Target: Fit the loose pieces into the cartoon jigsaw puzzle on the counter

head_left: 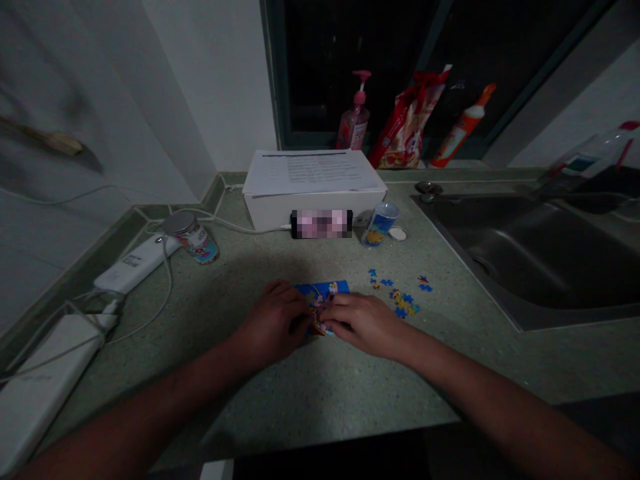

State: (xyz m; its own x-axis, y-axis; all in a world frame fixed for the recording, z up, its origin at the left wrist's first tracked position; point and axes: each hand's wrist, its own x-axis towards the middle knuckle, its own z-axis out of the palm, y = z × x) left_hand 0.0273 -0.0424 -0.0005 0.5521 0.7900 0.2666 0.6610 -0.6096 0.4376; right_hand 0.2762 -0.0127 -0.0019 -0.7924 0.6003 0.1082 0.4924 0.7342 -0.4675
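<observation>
Looking at this blue jigsaw puzzle [330,289], where's it sitting?

Flat on the speckled green countertop [310,400], right between the person's 2 hands, long axis running side to side.

Hands apart or together?

Together. The left hand [273,323] and right hand [365,323] meet over its near edge, both resting on it. Can't tell if they're gripping a piece.

Which hand's closer to the spare bits?

Right one. The loose blue jigsaw pieces [400,300] lie just past it.
</observation>
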